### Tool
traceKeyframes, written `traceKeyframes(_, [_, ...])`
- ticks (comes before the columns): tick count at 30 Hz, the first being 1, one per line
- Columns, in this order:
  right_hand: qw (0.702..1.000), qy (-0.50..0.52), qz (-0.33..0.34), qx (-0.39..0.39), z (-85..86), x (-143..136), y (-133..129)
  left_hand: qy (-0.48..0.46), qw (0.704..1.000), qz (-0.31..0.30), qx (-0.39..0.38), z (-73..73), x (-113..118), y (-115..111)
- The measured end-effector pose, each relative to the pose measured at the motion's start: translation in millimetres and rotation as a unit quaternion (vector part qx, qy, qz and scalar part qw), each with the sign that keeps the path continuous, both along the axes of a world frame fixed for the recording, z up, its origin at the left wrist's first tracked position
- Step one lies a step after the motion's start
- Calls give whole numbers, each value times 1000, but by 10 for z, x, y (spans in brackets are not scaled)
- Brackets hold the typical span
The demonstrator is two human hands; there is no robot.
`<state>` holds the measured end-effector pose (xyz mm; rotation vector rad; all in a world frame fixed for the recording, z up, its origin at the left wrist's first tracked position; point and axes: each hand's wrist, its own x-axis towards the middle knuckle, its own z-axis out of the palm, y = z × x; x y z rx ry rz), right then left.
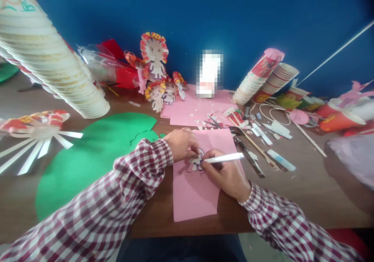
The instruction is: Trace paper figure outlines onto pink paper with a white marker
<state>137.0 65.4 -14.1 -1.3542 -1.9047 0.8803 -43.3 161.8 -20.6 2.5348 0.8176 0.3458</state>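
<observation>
A pink sheet (195, 199) lies near the table's front edge, with a small white paper figure (196, 163) on its upper half and some dark lines below the figure. My right hand (226, 174) is closed around a white pen (226, 158), whose tip is at the figure's right side. Bent over the top of the figure, my left hand (184, 143) has its fingers pressed together on the figure's upper edge; its grip is partly hidden by the fingers.
Green paper (87, 160) spreads at left beside a tall leaning cup stack (55, 55). Paper lion figures (154, 55) stand at the back. Scissors (214, 122), scraps, a glue stick (281, 160) and a cutter (249, 159) lie right of centre, with more cups (257, 79) behind.
</observation>
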Motion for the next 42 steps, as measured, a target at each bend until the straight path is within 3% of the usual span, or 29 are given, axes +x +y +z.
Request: traceKeyframes(42, [999,27,11,-33,-8,4,-8,-1,1000,0,-4,0,0,-11])
